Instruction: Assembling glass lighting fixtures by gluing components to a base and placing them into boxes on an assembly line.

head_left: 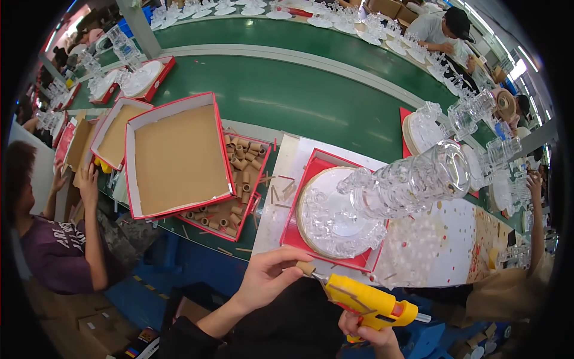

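Between the thumb and fingers of my left hand (269,280) is a short brown cardboard tube (305,267). My right hand (372,332) grips a yellow hot glue gun (362,299) by its handle, with a clear glue stick poking out of the back. The gun's nozzle meets or nearly meets the tube's end; I cannot tell if they touch. Just beyond my hands, a red-edged box tray (375,261) holds a white round base (335,200). Clear glass-like pieces stand on the base, and a tall stack of clear cups (412,179) leans right in the picture.
An open cardboard box lid (179,161) rests on red trays of cardboard tubes (243,161) at left. Loose brown strips (281,191) lie beside them. A green conveyor (269,90) runs behind, carrying more clear pieces. A co-worker (57,239) handles cardboard at left; another person's arm (534,221) shows at right.
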`<action>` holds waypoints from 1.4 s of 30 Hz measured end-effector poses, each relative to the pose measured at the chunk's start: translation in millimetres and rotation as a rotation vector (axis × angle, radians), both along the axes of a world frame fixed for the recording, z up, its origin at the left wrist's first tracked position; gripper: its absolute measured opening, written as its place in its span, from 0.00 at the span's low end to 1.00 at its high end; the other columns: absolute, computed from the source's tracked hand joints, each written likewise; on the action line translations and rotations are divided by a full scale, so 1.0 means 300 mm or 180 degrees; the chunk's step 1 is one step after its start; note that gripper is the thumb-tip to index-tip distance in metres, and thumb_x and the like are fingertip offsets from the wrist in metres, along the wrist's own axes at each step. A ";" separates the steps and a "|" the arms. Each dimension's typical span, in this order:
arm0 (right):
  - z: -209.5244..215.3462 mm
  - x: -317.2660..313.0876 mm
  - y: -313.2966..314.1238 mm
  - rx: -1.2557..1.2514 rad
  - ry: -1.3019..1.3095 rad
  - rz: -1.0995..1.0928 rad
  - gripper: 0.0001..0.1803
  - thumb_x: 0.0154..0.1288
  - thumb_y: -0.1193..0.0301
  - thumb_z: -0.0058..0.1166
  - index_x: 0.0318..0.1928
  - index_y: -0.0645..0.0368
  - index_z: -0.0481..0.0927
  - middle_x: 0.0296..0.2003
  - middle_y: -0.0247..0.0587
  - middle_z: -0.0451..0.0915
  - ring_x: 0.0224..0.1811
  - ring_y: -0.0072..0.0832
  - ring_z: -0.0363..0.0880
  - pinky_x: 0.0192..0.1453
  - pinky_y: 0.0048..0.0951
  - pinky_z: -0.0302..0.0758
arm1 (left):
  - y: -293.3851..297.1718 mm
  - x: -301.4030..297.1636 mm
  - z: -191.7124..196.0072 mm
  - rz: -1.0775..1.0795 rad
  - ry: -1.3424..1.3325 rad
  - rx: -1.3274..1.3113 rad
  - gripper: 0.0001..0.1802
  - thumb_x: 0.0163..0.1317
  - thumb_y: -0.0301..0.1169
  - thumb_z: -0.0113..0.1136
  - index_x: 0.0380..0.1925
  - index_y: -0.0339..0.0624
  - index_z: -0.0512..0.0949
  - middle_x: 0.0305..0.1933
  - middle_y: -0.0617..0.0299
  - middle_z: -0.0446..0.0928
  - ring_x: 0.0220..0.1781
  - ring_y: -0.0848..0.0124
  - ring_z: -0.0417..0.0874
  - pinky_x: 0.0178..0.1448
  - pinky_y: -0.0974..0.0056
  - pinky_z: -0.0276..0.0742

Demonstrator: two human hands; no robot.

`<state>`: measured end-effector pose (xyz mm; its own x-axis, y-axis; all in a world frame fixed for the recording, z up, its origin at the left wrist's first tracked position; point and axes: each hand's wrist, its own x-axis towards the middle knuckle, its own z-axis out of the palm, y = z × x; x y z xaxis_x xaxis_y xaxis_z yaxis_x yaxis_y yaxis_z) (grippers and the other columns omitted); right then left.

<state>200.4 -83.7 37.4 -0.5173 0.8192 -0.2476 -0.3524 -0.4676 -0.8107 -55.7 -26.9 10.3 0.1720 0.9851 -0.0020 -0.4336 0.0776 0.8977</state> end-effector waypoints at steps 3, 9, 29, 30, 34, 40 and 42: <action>0.002 0.010 0.007 -0.0171 0.0145 0.0112 0.09 0.62 0.68 0.58 0.40 0.58 0.77 0.29 0.36 0.75 0.34 0.29 0.74 0.46 0.31 0.72 | 0.010 0.001 -0.002 -0.0030 0.0022 0.0022 0.15 0.67 0.30 0.62 0.48 0.30 0.79 0.42 0.58 0.78 0.42 0.74 0.79 0.47 0.71 0.75; -0.007 -0.003 0.010 0.0039 -0.0037 -0.0124 0.36 0.60 0.66 0.58 0.67 0.62 0.63 0.20 0.33 0.71 0.23 0.24 0.70 0.34 0.29 0.71 | 0.011 -0.007 -0.007 -0.0049 0.0045 0.0029 0.14 0.66 0.26 0.62 0.48 0.29 0.78 0.45 0.55 0.78 0.44 0.72 0.80 0.49 0.71 0.75; -0.025 0.057 -0.012 -0.0260 0.0040 0.0115 0.11 0.61 0.66 0.58 0.42 0.58 0.78 0.33 0.39 0.79 0.40 0.29 0.78 0.55 0.32 0.71 | 0.016 0.010 -0.027 -0.0027 0.0003 -0.0005 0.12 0.64 0.18 0.60 0.47 0.31 0.78 0.48 0.50 0.80 0.49 0.67 0.82 0.56 0.64 0.78; -0.022 0.053 -0.016 -0.0232 0.0038 0.0111 0.11 0.61 0.66 0.58 0.42 0.58 0.78 0.33 0.39 0.79 0.40 0.29 0.78 0.55 0.32 0.71 | 0.020 0.009 -0.026 -0.0025 0.0028 -0.0013 0.12 0.64 0.18 0.60 0.47 0.31 0.78 0.48 0.51 0.81 0.49 0.68 0.82 0.56 0.65 0.78; -0.023 0.038 -0.020 -0.0294 -0.0066 -0.0216 0.37 0.59 0.69 0.58 0.68 0.66 0.62 0.25 0.39 0.76 0.27 0.29 0.75 0.38 0.30 0.74 | 0.019 0.012 -0.032 0.0005 -0.0003 -0.0181 0.12 0.65 0.18 0.58 0.48 0.32 0.77 0.47 0.53 0.82 0.49 0.70 0.82 0.55 0.66 0.78; -0.024 0.124 -0.022 0.0057 -0.0775 -0.1307 0.46 0.53 0.58 0.65 0.68 0.67 0.61 0.44 0.52 0.80 0.46 0.42 0.82 0.43 0.38 0.83 | 0.005 -0.007 -0.060 0.0087 -0.0070 -0.0326 0.12 0.68 0.25 0.59 0.48 0.31 0.77 0.45 0.55 0.81 0.44 0.72 0.82 0.52 0.67 0.78; -0.128 0.241 -0.034 0.0403 -0.1117 -0.2098 0.45 0.54 0.54 0.67 0.66 0.66 0.64 0.49 0.50 0.78 0.47 0.39 0.80 0.41 0.37 0.84 | 0.022 0.008 -0.044 0.0032 -0.0070 -0.0386 0.12 0.68 0.26 0.59 0.48 0.31 0.77 0.45 0.55 0.81 0.43 0.73 0.81 0.51 0.67 0.77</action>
<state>272.8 -94.0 -0.9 0.1814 0.9647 -0.1910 -0.2380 -0.1453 -0.9603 -53.4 -20.4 -2.9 0.1636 0.9795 -0.1176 -0.4543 0.1806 0.8723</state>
